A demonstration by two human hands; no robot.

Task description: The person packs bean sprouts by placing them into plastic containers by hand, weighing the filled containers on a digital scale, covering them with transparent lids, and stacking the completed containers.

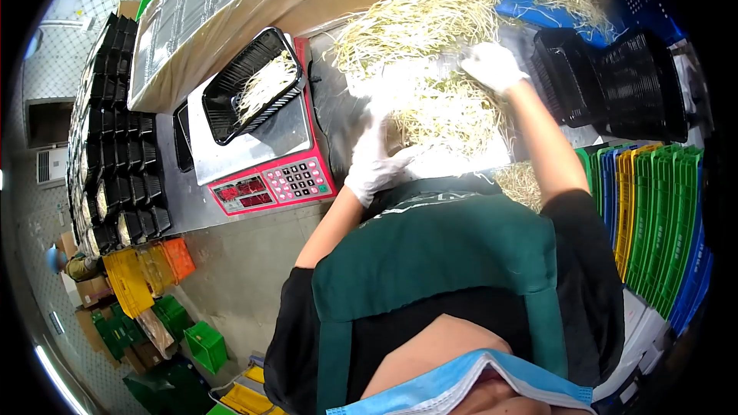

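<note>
A loose heap of bean sprouts (450,111) lies on a bright white surface in front of me, with a larger pile of sprouts (419,23) behind it. My left hand (374,161), in a white glove, rests at the heap's left side, thumb and fingers spread apart. At the far right edge of the heap is my gloved right hand (493,67), its fingers curled in; glare hides what they hold, if anything. To the left, a black plastic tray (257,88) with some sprouts in it sits tilted on a red-framed digital scale (269,184).
Stacked black trays (607,81) stand at the right, above green, blue and yellow crates (653,215). Rows of black trays (123,146) line the table's left end. A plastic-wrapped box (269,0) is behind the scale. More sprouts lie over a blue crate (530,8).
</note>
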